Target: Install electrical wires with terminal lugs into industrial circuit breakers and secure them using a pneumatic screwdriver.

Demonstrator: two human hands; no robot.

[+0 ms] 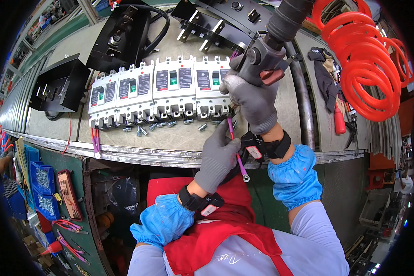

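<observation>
My right hand, in a grey glove, is closed around a dark power screwdriver with a red lever. It is at the right end of a row of white circuit breakers, and the tool's tip is hidden behind the hand. With the fingers of my left hand, also gloved, I pinch a red cable with purple sleeves. The cable's near end has a ring lug; its far end reaches the rightmost breaker's lower terminals. Loose bolts lie along the front of the breakers.
Black metal housings stand behind and left of the breakers. A coiled red air hose hangs at the right, near a red-handled screwdriver. Blue bins of small hardware and a phone are at the lower left.
</observation>
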